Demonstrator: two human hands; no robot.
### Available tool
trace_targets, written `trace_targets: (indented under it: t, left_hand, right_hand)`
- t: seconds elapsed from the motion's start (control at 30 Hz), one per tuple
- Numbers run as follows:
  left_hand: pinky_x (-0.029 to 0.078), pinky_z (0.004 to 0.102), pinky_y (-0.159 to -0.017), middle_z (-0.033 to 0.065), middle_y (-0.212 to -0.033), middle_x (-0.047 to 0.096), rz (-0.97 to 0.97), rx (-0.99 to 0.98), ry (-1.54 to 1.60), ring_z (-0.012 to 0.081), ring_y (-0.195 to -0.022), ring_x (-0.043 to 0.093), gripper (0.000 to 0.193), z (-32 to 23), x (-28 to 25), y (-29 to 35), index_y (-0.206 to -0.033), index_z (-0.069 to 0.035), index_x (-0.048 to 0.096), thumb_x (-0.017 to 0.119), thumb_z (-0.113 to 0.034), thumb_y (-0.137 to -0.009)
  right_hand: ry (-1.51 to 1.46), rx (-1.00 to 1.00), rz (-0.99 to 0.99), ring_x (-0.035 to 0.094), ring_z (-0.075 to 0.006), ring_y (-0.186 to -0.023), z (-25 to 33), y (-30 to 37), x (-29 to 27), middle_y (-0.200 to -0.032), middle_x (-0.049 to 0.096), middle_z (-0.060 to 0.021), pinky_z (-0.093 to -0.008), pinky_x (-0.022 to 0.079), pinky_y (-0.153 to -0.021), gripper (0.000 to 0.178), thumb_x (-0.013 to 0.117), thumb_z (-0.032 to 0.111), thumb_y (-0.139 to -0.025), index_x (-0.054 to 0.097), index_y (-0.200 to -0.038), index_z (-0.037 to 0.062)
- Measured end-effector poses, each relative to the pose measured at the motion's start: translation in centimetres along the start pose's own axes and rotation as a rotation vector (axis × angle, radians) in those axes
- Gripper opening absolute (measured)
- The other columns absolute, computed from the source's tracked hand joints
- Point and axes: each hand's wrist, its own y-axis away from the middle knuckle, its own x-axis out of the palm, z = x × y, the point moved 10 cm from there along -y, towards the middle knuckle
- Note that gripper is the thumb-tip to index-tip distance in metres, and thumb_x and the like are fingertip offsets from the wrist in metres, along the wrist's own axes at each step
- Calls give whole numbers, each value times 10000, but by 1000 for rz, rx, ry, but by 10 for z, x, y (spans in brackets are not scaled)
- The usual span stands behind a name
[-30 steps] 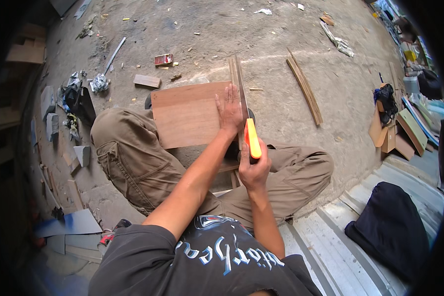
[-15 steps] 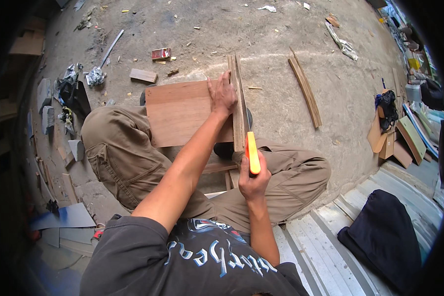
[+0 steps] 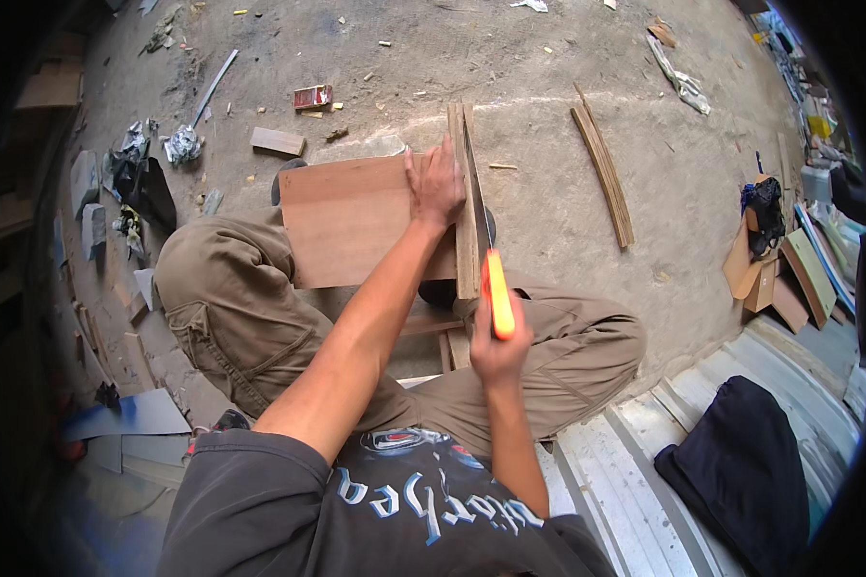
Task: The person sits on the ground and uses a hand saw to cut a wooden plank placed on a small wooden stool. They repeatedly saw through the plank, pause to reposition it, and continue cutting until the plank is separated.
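My right hand [image 3: 499,354], a little blurred, is wrapped around the yellow and orange handle of a handsaw [image 3: 498,298]. Its thin blade runs forward, edge-on, along the right side of an upright wooden strip [image 3: 466,197]. My left hand [image 3: 437,189] presses against the left side of that strip with its fingers stretched forward and its thumb apart. Beneath the left hand, a reddish-brown plywood panel [image 3: 351,221] lies across my lap area and meets the strip. Where the blade touches the wood is hard to make out.
Two long wooden strips [image 3: 601,173] lie on the floor to the right. A small wood block [image 3: 278,141] and a red box [image 3: 313,97] sit at the far left. Dark cloth [image 3: 741,471] rests on corrugated metal sheet [image 3: 616,481] at the near right. Cardboard pieces [image 3: 746,260] stand beyond it.
The saw handle and my right hand have shifted slightly, the handle tilting a little to the right. My left hand stays on the wood. The whole view has moved slightly.
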Motion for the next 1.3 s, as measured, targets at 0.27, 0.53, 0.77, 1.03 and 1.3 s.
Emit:
trace_targets:
  t: [0.27, 0.53, 0.77, 1.03, 1.3]
  left_hand:
    - [72, 559, -1178, 115, -1227, 597, -4, -2, -59, 224, -1266, 472, 566, 7, 5, 3, -1454, 2, 392, 453, -236, -944]
    - [92, 569, -1170, 143, -1207, 594, 28, 14, -55, 241, -1252, 484, 562, 0, 9, -6, -1455, 6, 386, 439, -227, -946]
    - [116, 580, -1165, 99, -1204, 601, -40, 28, -87, 226, -1226, 501, 584, 6, 6, -2, -1448, -25, 417, 501, -252, -917]
    - [114, 574, -1166, 106, -1209, 596, -3, 13, -82, 227, -1241, 491, 561, 9, 11, -6, -1446, -20, 416, 474, -242, -934]
    - [101, 560, -1174, 115, -1201, 602, -17, 53, -107, 231, -1236, 494, 572, 0, 9, -1, -1460, -27, 398, 474, -226, -929]
  right_hand:
    - [52, -138, -33, 693, -231, -696, 23, 36, -20, -839, 674, -187, -359, 528, -610, 275, 674, 78, -903, 596, -1134, -50]
    - [-1, 5, 0, 700, -211, -712, -5, -32, 23, -828, 675, -186, -337, 534, -620, 268, 669, 59, -905, 596, -1135, -58]
    - [-10, -140, -35, 712, -231, -780, 12, 31, -22, -894, 702, -181, -325, 555, -693, 309, 662, 52, -903, 592, -1175, -77]
    - [-16, -58, -14, 732, -291, -783, -11, 11, 2, -879, 700, -214, -362, 565, -677, 327, 688, 88, -895, 600, -1163, -77]
    - [-112, -147, -97, 686, -350, -694, -3, -68, 31, -820, 659, -210, -366, 523, -593, 228, 640, 124, -937, 619, -1113, -19]
